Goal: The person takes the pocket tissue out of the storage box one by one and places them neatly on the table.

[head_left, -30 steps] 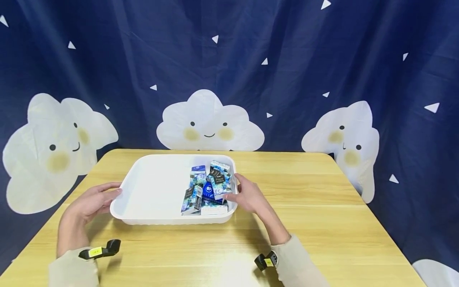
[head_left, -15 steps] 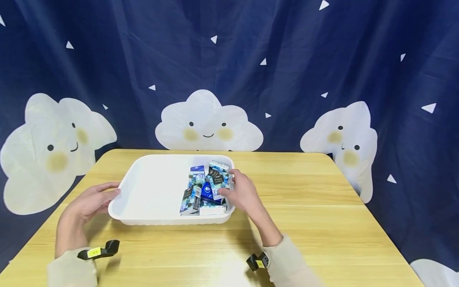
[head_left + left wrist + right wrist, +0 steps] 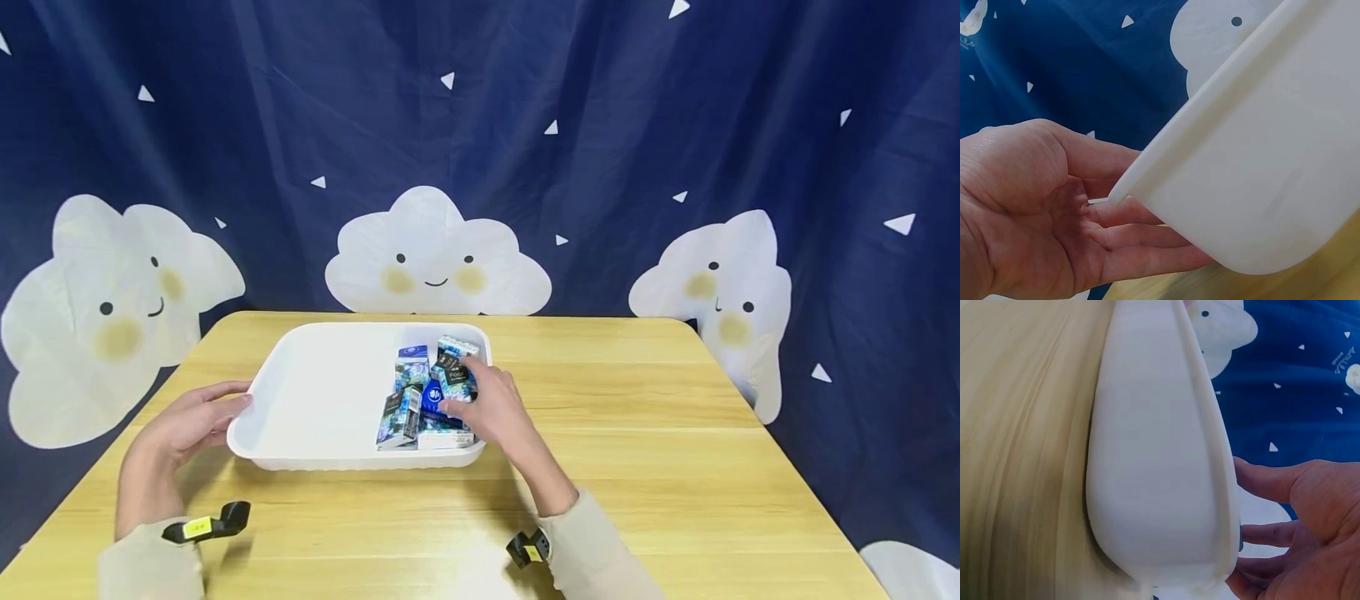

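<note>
Over the right end of a shallow, white, round-cornered plastic tray (image 3: 322, 392), the bare right hand (image 3: 491, 404) is reaching inward, having left the rim that its fingertips were meeting a second ago. Thumb and fingers are standing widely apart about a small flat carton printed in blue and white with a black label (image 3: 456, 379); that carton is lying right beside the hand, partly covered by it, atop the heap. Whether the fingertips are touching it, I cannot tell (the tray wall is hiding them from the right wrist camera).

Just left of the thumb, a glossy dark-blue packet with a round white emblem (image 3: 434, 396) is showing, and beyond it a slanting blue-and-white carton with a barcode (image 3: 401, 417) is leaning, farther from the hand.

At the opposite end, the bare left hand (image 3: 187, 421) is holding the tray's rim, thumb and fingers set on either side, just as before. The tray itself is keeping its place on the pale wooden table (image 3: 637, 467), its load gathering at the right.
</note>
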A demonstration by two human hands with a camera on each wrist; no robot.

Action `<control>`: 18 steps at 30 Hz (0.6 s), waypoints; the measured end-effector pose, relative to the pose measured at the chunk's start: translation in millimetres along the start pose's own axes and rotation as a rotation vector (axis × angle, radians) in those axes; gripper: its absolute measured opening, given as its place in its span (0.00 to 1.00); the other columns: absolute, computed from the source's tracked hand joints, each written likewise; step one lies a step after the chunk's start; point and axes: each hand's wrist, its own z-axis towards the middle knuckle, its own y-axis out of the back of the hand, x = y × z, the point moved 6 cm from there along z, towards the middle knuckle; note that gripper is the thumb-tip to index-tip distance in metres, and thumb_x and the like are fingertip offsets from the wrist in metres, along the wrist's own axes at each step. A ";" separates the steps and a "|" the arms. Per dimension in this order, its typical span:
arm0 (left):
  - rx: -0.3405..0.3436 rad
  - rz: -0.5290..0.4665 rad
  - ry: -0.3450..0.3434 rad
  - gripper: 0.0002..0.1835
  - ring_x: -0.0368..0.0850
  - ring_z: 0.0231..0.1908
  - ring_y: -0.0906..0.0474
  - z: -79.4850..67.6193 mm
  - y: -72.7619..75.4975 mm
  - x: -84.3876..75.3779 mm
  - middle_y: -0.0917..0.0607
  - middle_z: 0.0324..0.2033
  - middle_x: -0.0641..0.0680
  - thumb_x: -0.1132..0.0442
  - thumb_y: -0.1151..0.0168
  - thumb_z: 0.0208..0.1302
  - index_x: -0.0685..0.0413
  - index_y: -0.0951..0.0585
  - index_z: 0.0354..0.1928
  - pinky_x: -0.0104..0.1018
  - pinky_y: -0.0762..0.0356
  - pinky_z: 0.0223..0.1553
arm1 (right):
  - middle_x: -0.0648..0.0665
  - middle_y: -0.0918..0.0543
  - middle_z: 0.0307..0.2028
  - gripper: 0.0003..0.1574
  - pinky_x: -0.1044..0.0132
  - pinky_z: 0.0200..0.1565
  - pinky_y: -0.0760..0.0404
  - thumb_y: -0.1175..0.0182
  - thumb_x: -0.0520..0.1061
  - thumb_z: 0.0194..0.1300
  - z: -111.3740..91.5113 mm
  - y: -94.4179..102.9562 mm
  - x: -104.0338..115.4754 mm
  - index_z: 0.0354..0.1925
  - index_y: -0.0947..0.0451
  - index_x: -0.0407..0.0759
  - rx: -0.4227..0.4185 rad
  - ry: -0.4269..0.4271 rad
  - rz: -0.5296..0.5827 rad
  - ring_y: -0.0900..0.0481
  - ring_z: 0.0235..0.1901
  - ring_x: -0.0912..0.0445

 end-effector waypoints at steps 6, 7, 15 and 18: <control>0.004 -0.004 -0.002 0.36 0.38 0.42 0.15 1.0 -0.6 -1.2 0.14 0.43 0.43 0.54 0.48 0.79 0.73 0.47 0.75 0.38 0.15 0.46 | 0.33 0.27 0.68 0.51 0.40 0.69 0.32 0.26 0.57 0.60 1.6 -2.4 -0.8 0.73 0.34 0.41 0.013 0.014 -0.039 0.35 0.71 0.35; 0.007 -0.005 -0.005 0.36 0.38 0.42 0.15 1.0 -0.8 -1.5 0.14 0.43 0.43 0.55 0.49 0.80 0.73 0.47 0.75 0.38 0.15 0.45 | 0.33 0.27 0.68 0.51 0.40 0.69 0.32 0.26 0.58 0.60 1.8 -2.9 -0.9 0.73 0.34 0.41 0.016 0.013 -0.047 0.35 0.71 0.35; 0.001 -0.004 0.002 0.36 0.39 0.41 0.15 0.2 -1.0 -1.9 0.15 0.42 0.44 0.55 0.49 0.80 0.74 0.47 0.75 0.38 0.14 0.44 | 0.34 0.28 0.69 0.50 0.41 0.70 0.34 0.25 0.55 0.60 0.8 -3.4 -0.9 0.73 0.34 0.42 0.024 -0.012 -0.050 0.36 0.71 0.36; 0.001 -0.003 0.004 0.36 0.38 0.41 0.15 -0.3 -1.5 -2.2 0.15 0.42 0.44 0.55 0.49 0.80 0.74 0.47 0.75 0.38 0.14 0.44 | 0.34 0.27 0.68 0.49 0.42 0.70 0.33 0.26 0.54 0.60 0.5 -3.1 -0.6 0.73 0.33 0.41 0.025 -0.005 -0.058 0.34 0.70 0.37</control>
